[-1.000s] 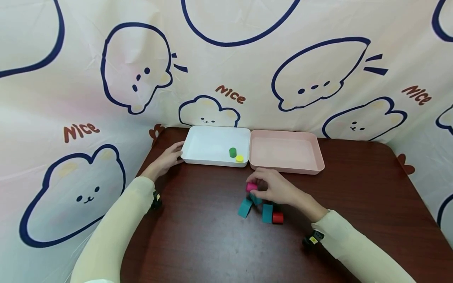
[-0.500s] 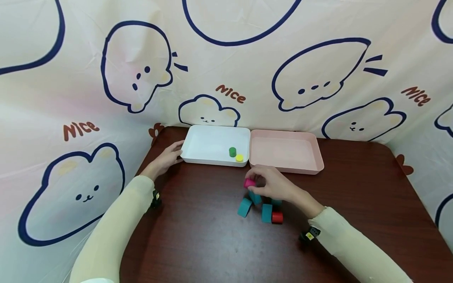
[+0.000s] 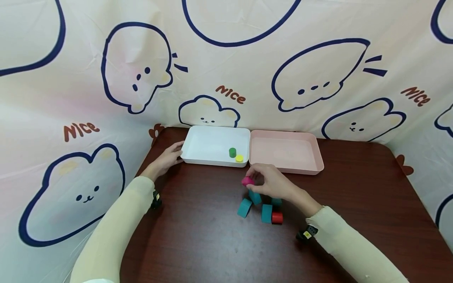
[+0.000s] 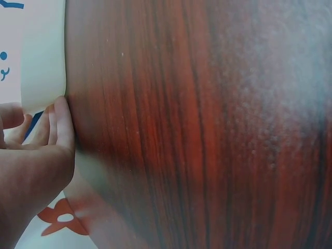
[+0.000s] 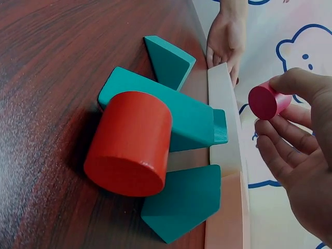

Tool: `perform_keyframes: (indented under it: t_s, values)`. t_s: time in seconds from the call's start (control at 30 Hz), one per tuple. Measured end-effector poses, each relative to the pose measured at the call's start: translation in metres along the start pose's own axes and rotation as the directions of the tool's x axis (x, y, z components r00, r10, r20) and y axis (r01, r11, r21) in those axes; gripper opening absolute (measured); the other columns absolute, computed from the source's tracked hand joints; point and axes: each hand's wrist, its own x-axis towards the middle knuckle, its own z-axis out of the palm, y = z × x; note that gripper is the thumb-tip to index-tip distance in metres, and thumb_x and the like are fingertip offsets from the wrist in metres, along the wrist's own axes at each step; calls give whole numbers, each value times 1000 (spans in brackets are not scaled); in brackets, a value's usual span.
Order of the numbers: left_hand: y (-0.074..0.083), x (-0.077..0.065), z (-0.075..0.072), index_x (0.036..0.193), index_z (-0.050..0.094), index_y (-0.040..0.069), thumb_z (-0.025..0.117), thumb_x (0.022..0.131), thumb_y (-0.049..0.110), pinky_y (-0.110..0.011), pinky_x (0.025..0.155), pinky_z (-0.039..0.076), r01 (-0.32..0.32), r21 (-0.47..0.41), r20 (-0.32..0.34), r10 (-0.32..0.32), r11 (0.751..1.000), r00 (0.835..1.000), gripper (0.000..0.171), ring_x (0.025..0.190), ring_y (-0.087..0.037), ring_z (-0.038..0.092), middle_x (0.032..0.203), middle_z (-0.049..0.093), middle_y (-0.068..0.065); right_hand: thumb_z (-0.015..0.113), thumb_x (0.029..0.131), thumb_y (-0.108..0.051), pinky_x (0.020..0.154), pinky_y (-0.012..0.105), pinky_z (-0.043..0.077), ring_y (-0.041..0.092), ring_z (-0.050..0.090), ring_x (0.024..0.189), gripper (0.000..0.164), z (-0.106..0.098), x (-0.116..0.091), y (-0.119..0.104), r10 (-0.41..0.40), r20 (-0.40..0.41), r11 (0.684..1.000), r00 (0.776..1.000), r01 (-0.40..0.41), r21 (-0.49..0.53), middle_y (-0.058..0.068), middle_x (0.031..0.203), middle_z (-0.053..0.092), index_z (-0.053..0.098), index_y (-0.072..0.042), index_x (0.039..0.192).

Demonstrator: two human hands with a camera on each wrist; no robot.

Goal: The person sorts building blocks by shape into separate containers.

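Pink cylinder (image 3: 247,181) sits pinched between thumb and fingers of the right hand (image 3: 271,182), above the surface (image 3: 198,239), toward its far edge and near where the white tray (image 3: 209,145) and pink tray (image 3: 286,149) meet. The left hand (image 3: 168,158), its fingers fairly straight, touches the white tray's left end, near the surface's far-left corner. Teal blocks (image 3: 267,213) and a red cylinder (image 3: 277,217) lie farther from the far edge.

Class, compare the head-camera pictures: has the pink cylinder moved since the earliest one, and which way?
Yes: the pink cylinder has moved slightly up and left in view, closer to the near edge of the white tray.
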Motion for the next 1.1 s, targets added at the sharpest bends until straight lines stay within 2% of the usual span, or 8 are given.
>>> perform_keyframes:
  t_s: [0.3, 0.5, 0.77, 1.0, 1.1]
  values:
    - [-2, 1, 0, 171, 17, 16, 32, 117, 14, -53, 124, 34, 15, 0, -7, -15, 1000, 1000, 56, 153, -36, 35, 170, 25, -19, 85, 90, -14, 81, 37, 63, 20, 68, 91, 24, 2, 0, 1, 30, -23, 999, 999, -31, -13, -7, 102, 70, 68, -16, 108]
    - [-2, 1, -1, 171, 16, 15, 31, 117, 14, -53, 125, 33, 0, 6, -5, 0, 1000, 1000, 56, 153, -37, 35, 170, 25, -20, 85, 91, -14, 82, 35, 63, 19, 67, 93, 25, 2, 3, 4, 65, -43, 998, 997, -65, -1, -7, 103, 70, 67, -17, 108]
    - [-2, 1, 1, 171, 16, 16, 31, 117, 13, -52, 125, 33, -6, 3, -2, 6, 1000, 1000, 56, 153, -37, 35, 170, 25, -20, 85, 90, -12, 83, 41, 63, 24, 68, 93, 27, -1, 9, 10, 61, -44, 998, 997, -61, 5, -1, 105, 71, 67, -13, 110]
    - [-2, 1, 1, 172, 16, 17, 32, 117, 15, -53, 125, 32, -11, 6, -1, 11, 1000, 1000, 57, 153, -37, 34, 171, 24, -19, 86, 89, -12, 85, 35, 63, 17, 67, 92, 28, -5, 17, 14, 63, -72, 998, 995, -64, -12, -1, 103, 70, 66, -12, 108]
    - [-2, 0, 1, 172, 16, 17, 32, 117, 15, -54, 125, 31, -8, 8, -5, 8, 1000, 1000, 57, 154, -38, 33, 172, 23, -19, 85, 88, -11, 88, 36, 63, 18, 66, 93, 29, -6, 21, 15, 59, -80, 998, 995, -59, -7, -1, 103, 70, 66, -11, 109]
